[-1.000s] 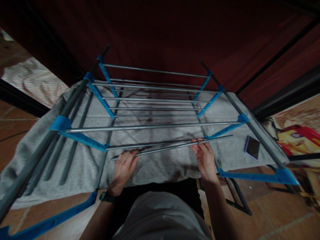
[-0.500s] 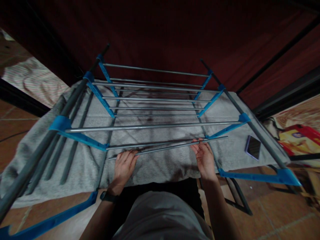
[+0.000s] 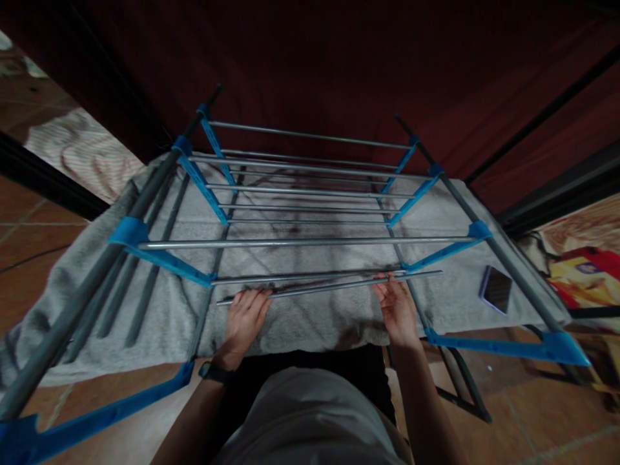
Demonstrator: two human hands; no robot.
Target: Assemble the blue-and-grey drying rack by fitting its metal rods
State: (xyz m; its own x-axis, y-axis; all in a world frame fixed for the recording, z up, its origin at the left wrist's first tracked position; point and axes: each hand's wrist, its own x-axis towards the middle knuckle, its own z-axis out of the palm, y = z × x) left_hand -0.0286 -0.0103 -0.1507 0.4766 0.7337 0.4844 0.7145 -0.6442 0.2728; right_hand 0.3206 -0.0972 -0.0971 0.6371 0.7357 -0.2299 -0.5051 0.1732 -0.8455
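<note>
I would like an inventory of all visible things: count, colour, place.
Thin rod: one, grey, in both hands
Rack: one, grey and blue, centre
Loose tubes: several, grey, blanket's left
Blanket: one, grey, under rack
Phone: one, dark, blanket's right
Package: one, red-yellow, far right
Striped cloth: one, pale, upper left
Cable: one, dark, floor at left
Backdrop: one, dark red, behind rack
Floor: one, brown tiles, below
Watch: one, dark, left wrist
Shirt: one, grey, bottom
Left hand: one, bare, on rod's left
Right hand: one, bare, on rod's right

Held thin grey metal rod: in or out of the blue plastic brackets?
Out: the rod has both ends visible, neither seated in the brackets.
</note>
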